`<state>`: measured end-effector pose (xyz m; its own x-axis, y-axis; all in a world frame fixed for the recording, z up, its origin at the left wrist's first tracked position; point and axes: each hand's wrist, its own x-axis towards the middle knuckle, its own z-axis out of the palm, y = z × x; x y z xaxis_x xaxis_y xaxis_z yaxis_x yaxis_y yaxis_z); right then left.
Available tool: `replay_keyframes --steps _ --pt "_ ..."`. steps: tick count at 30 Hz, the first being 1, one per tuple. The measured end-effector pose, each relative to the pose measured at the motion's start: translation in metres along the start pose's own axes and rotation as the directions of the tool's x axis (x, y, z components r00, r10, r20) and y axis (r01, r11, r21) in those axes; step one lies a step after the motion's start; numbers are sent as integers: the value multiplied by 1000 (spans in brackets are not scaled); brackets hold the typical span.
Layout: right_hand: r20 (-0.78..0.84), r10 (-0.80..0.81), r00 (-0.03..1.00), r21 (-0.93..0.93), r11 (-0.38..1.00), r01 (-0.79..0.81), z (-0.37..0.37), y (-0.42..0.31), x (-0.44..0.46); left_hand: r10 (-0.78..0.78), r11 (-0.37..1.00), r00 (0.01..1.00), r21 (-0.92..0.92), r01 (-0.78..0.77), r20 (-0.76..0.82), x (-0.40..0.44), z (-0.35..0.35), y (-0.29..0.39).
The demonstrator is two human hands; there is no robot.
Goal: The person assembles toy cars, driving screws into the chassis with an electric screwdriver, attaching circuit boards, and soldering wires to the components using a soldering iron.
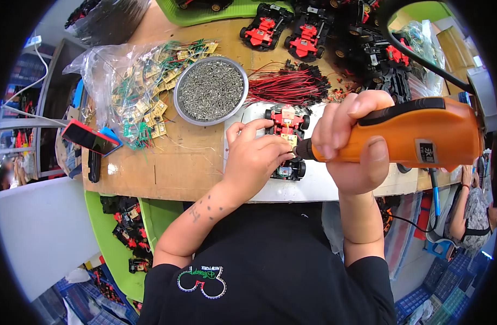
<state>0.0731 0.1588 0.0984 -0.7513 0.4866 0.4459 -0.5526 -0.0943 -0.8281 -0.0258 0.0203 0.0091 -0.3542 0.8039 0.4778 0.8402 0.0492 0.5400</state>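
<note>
My right hand (pixel 352 142) is wrapped around an orange electric screwdriver (pixel 416 135) with a black grip strip. The tool lies nearly level, its dark nose pointing left at a small yellowish circuit board (pixel 289 141). That board sits on a red and black toy car chassis (pixel 286 118), which rests on a white sheet. With bent fingers, my left hand (pixel 255 149) grips the chassis from the left, fingertips at the board's edge. The screwdriver's tip and any screw under it are too small to make out.
A metal bowl of small screws (pixel 211 91) stands left of the chassis. Behind lie red and black wires (pixel 292 84) and more chassis (pixel 266 28). A plastic bag of wired circuit boards (pixel 143 92) and a phone (pixel 91 137) lie left. A black cable (pixel 422 62) arches at right.
</note>
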Motion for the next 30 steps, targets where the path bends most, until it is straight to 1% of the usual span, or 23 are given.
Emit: replay_keyframes --steps 4,6,7,9,10,12,13,15,21,24,26,27,29,30 --pt "8 -11 1000 26 1000 10 0 2 3 -28 999 1000 -19 28 -5 0 -1 -2" --pt "10 -14 1000 43 999 13 2 4 4 -93 993 995 -76 90 -35 2 -2 -3" --pt "-16 -33 999 23 999 33 3 5 5 -93 993 995 -74 90 -36 2 -2 -3" --pt "-37 -54 998 3 999 54 4 9 6 -158 985 987 -74 156 -23 1 -1 -4" --pt "-52 -63 997 -14 998 62 3 11 7 -157 985 987 -71 154 -28 3 -2 -2" --pt "-67 -67 996 -30 997 65 2 15 8 -253 967 967 -4 253 -16 5 -3 5" --pt "-77 -62 995 -58 997 58 2 16 10 -257 966 966 -3 257 -19 5 -3 5" --pt "-84 -53 995 -82 996 46 2 18 10 -268 963 961 63 264 63 5 -2 3" --pt "-68 -23 997 -70 997 18 2 23 12 -263 964 962 46 261 67 3 1 2" --pt "-87 -23 996 -66 998 17 2 28 12 -251 968 966 39 249 64 3 1 1" --pt "-27 -5 1000 -60 998 3 -1 31 14 -245 969 968 34 243 58 3 0 3" --pt "-22 -7 1000 -55 998 6 -2 31 15 -252 967 964 43 250 78 4 -2 4" --pt "16 35 999 -61 998 -34 -1 31 18 -264 964 961 61 260 86 5 -3 6" --pt "19 8 1000 -44 999 -7 -3 36 19 -271 962 958 45 267 95 6 -1 6"
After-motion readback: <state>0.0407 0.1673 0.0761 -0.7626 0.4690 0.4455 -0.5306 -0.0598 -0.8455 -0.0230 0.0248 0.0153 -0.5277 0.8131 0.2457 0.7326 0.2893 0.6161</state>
